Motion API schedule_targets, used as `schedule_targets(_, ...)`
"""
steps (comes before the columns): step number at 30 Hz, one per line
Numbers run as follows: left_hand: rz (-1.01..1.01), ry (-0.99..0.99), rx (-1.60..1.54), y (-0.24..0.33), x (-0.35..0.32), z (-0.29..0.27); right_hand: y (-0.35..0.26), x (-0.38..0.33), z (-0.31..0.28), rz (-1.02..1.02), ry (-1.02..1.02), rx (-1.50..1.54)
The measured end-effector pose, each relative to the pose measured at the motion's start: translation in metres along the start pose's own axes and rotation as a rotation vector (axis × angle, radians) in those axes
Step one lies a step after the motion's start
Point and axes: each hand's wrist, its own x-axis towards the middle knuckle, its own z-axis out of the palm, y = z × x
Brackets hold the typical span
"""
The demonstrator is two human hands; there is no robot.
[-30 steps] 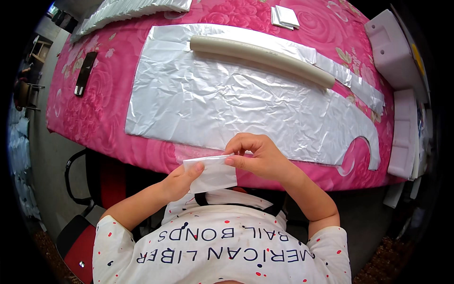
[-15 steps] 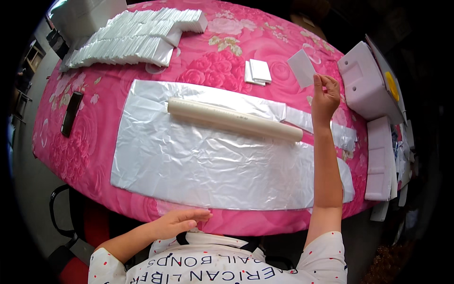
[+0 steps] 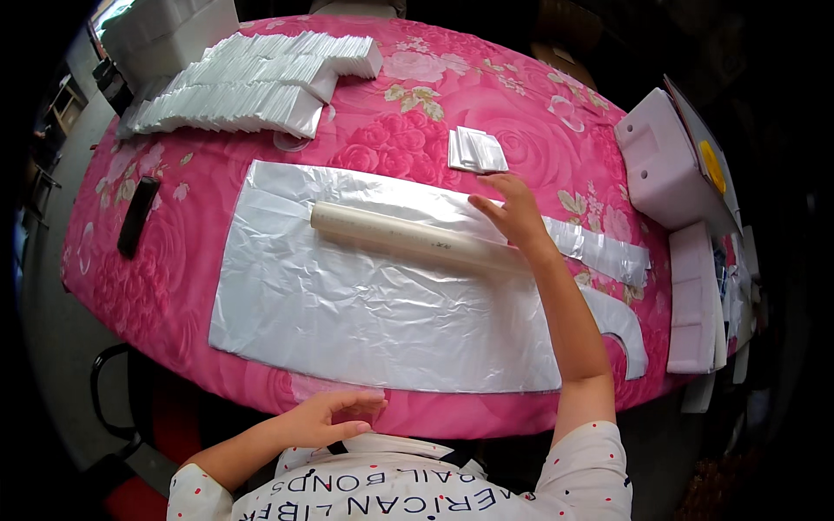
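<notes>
My right hand (image 3: 514, 213) hovers over the far edge of a silvery white plastic bag sheet (image 3: 382, 321), fingers apart and nothing in them. Just beyond its fingertips lies a small pile of white folded packets (image 3: 478, 151). A pale, cream-coloured tube (image 3: 408, 233) rests lengthwise on the sheet; its right end is hidden behind my right wrist. At the near table edge my left hand (image 3: 334, 417) is open, fingers stretched out, close to a thin clear strip of film (image 3: 321, 387).
Rows of white packets (image 3: 234, 87) stand at the far left beside a white box (image 3: 169, 35). A dark, narrow object (image 3: 139, 217) lies on the left. White foam boxes (image 3: 665, 143) line the right edge. Pink floral cloth (image 3: 113, 300) covers the table.
My right hand has come left and down from the right side and let go of the white packet, which now lies with the small pile. My left hand has barely moved.
</notes>
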Motion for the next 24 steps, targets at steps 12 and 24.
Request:
schedule_targets(12, 0.428, 0.447, 0.98, 0.036, 0.086, 0.024, -0.084, -0.204, -0.055, 0.153, -0.344, 0.093)
schedule_targets(24, 0.544, 0.364, 1.353, 0.036, 0.162, 0.073, 0.111, -0.291, -0.135, 0.538, 0.08, -0.479)
